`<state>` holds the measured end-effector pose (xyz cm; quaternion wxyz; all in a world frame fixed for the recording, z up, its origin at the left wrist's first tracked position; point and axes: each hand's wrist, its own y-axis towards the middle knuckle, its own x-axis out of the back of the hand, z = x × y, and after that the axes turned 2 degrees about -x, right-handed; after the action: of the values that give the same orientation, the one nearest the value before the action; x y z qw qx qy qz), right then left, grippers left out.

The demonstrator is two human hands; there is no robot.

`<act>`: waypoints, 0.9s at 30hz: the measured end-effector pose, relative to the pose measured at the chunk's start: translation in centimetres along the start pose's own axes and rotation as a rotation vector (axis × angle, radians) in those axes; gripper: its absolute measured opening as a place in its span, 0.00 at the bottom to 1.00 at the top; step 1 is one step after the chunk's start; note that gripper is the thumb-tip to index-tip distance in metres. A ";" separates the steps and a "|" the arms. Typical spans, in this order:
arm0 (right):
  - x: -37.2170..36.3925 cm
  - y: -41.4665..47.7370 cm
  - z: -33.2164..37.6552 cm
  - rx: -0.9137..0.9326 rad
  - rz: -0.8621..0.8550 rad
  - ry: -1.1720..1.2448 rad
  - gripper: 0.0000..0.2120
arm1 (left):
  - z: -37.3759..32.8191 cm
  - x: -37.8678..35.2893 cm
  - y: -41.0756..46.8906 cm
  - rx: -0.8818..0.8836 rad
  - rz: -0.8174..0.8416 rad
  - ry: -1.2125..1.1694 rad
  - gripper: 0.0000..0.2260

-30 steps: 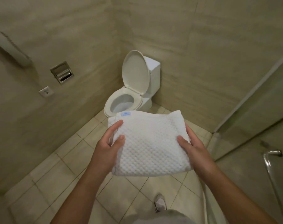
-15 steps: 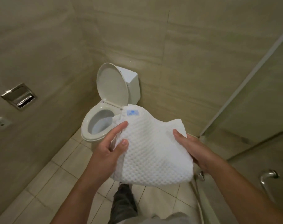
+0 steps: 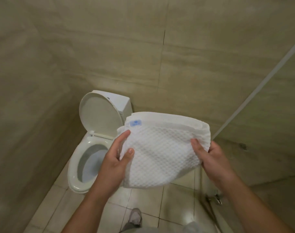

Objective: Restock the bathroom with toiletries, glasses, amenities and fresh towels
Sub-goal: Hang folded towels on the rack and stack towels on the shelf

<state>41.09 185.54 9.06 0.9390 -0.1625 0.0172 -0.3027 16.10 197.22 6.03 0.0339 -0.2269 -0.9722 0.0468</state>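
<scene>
A folded white waffle-weave towel with a small blue label near its top left corner is held in front of me at mid height. My left hand grips its left edge, thumb on top and fingers underneath. Its right edge is pinched by my right hand, the fingers curled under the fold. The towel's far edge bulges upward in layered folds.
A white toilet with its lid raised stands at the left against the beige tiled wall. A glass shower partition runs along the right, with a metal hinge at its base. My shoe is on the floor tiles below.
The view has swung to the right and closer to the toilet; the wall paper holder has left the frame. The towel stays in both hands, its far edge now puffed up.
</scene>
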 end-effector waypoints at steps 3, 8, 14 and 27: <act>-2.1 0.8 2.0 0.083 0.000 0.011 0.15 | 0.0 1.7 3.8 -0.007 0.045 -0.051 0.25; -3.6 2.7 5.0 0.160 0.063 0.017 0.20 | -0.1 3.1 9.0 0.092 0.140 -0.078 0.32; -3.8 4.7 8.0 0.220 0.160 0.044 0.29 | -0.9 1.6 14.4 0.264 0.367 -0.174 0.36; 5.1 10.0 9.5 0.183 -0.196 0.094 0.35 | -6.7 -6.8 20.7 -0.023 0.308 -0.007 0.16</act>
<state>52.13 193.08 15.17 0.9139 -0.0625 0.0174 -0.4006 31.81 213.17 10.17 0.0203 -0.3735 -0.9265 0.0408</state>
